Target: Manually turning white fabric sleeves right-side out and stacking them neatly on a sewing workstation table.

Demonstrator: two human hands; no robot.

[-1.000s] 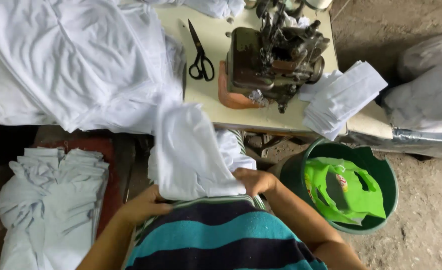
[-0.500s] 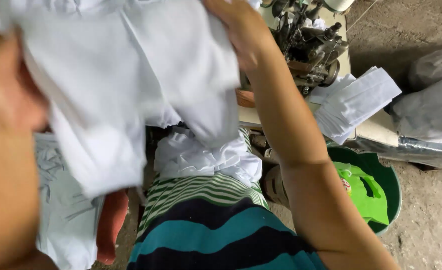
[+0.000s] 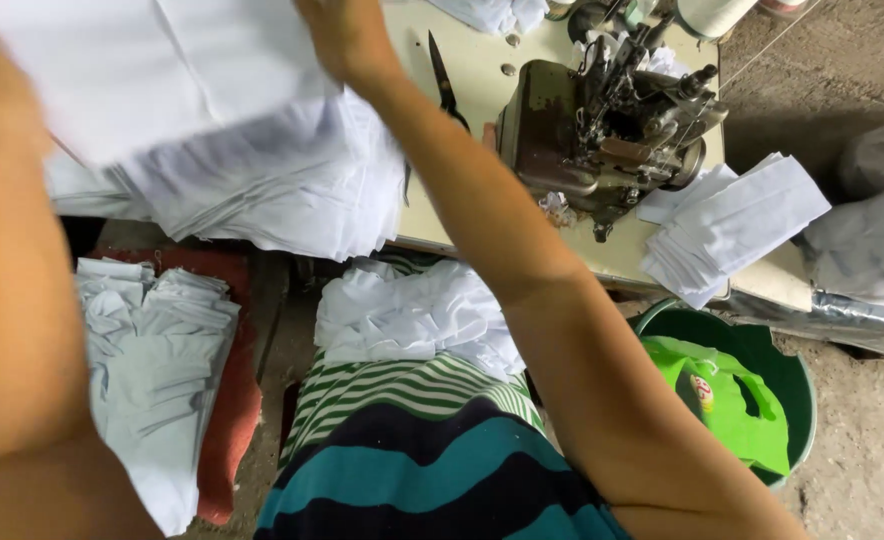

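Nearest the camera, the left forearm fills the left edge of the view as a blurred band running up out of frame; the left hand itself is not visible, so its finger state cannot be told. The right arm rises from the lower right, elbow bent, forearm slanting up and to the left to the right hand (image 3: 347, 40) at the top edge. That hand is knuckles-up with fingers curled closed onto the white cloth piece (image 3: 162, 70), a smooth, thin woven sheet held raised; its visible long edge runs roughly left to right, sloping slightly, and its far end is cut off by the frame. Below the fingers, a crumpled white bundle (image 3: 412, 315) lies on the lap over a striped green, teal and dark shirt (image 3: 412, 440). Below and left of the fingers, a stack of folded pale garments (image 3: 152, 350) rests on a red surface (image 3: 232, 420). Directly under the fingers, a thick pile of white fabric (image 3: 282, 200) overhangs the table edge. Just right of the fingers, black scissors (image 3: 444, 85) lie points-away on the cream table (image 3: 477, 60), beside a worn metal sewing machine (image 3: 602, 130). Further right sits a fanned stack of white cut pieces (image 3: 732, 225), and beneath it a green bucket (image 3: 797, 370) holding a bright green plastic bag (image 3: 722, 395).
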